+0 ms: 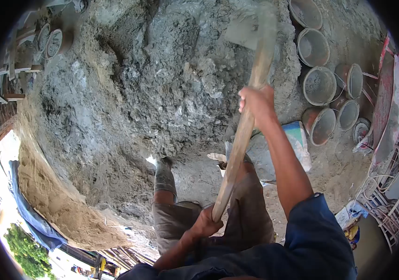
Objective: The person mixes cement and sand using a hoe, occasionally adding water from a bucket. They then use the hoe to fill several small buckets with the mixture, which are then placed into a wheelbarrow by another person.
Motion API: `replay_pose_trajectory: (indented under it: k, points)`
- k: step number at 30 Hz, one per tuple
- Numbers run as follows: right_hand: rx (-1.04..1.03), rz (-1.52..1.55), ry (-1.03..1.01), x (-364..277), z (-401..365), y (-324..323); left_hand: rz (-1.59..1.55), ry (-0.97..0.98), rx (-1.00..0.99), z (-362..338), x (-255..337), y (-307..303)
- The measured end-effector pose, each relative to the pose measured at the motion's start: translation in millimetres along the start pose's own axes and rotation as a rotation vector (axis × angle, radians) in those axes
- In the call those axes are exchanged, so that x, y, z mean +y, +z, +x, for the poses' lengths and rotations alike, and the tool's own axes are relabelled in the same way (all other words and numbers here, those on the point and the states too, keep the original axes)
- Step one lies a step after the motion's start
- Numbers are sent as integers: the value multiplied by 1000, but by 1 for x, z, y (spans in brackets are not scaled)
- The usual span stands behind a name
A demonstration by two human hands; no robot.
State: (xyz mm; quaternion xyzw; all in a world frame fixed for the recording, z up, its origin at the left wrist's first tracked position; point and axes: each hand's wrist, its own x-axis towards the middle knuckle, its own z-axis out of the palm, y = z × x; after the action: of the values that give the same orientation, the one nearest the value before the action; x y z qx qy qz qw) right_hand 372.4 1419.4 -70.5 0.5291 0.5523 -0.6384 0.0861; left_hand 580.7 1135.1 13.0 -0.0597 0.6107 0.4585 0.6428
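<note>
A hoe with a long wooden handle runs slantwise up the head view, its blade smeared by motion at the top. My right hand is wrapped around the upper part of the handle, arm stretched forward. Lower down, my left hand grips the butt end close to my lap. In front of my feet spreads a big heap of wet grey mortar, lumpy and rough. The blade overlaps the far right part of this heap.
Several mortar-caked buckets stand along the right. A printed sack lies by my right leg. Brown sand is piled at the left, near a blue tarp. Metal frames lean at the far right.
</note>
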Motion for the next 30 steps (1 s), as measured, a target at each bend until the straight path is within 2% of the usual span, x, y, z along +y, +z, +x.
replay_pose_trajectory:
  k: [1, 2, 3, 4, 6, 8, 9, 11, 12, 13, 15, 18, 19, 20, 22, 24, 25, 26, 27, 29, 30]
  points:
    - [26, 93, -85, -9, 41, -10, 78, 94, 51, 42, 15, -29]
    - [88, 55, -132, -20, 82, -12, 82, 199, 87, 82, 22, -63]
    - [132, 106, -101, -20, 122, -8, 164, 265, 129, 104, 40, -100]
    - [105, 75, -93, 3, 131, 2, 198, 210, 118, 96, 48, -127]
    - [63, 244, 83, 62, 144, 44, 283, 97, 141, 58, 27, -177]
    - [103, 306, 175, 114, 88, 97, 289, 16, 128, -1, -18, -207]
    - [147, 311, 158, 124, 59, 119, 266, 3, 100, -17, -47, -225]
    - [149, 414, 162, 151, 10, 150, 280, 78, 120, -43, -94, -259]
    - [192, 401, 176, 150, -26, 169, 400, 74, 108, -45, -140, -279]
    - [153, 481, 163, 160, -50, 179, 459, -4, 120, -47, -167, -296]
    - [35, 593, 159, 172, -101, 186, 618, -37, 239, -63, -208, -318]
    - [-57, 606, 172, 156, -191, 175, 697, -80, 222, -135, -225, -301]
    - [-15, 603, 198, 150, -214, 169, 725, -81, 267, -172, -204, -278]
    - [-12, 604, 203, 138, -225, 163, 654, -165, 242, -211, -186, -253]
    - [-74, 551, 368, 125, -235, 147, 448, -297, 100, -264, -139, -207]
    - [-88, 445, 506, 136, -175, 144, 321, -343, 121, -248, -96, -163]
    - [-131, 350, 581, 140, -125, 149, 257, -408, 98, -218, -78, -151]
    - [-155, 236, 552, 138, -82, 158, 201, -467, 89, -175, -63, -148]
    - [-127, 147, 552, 131, -46, 166, 123, -318, 156, -139, -60, -141]
    - [-137, 21, 372, 105, 6, 169, -34, -223, 124, -77, -52, -124]
    - [-145, -2, 265, 93, 22, 167, -125, -90, 126, -53, -45, -118]
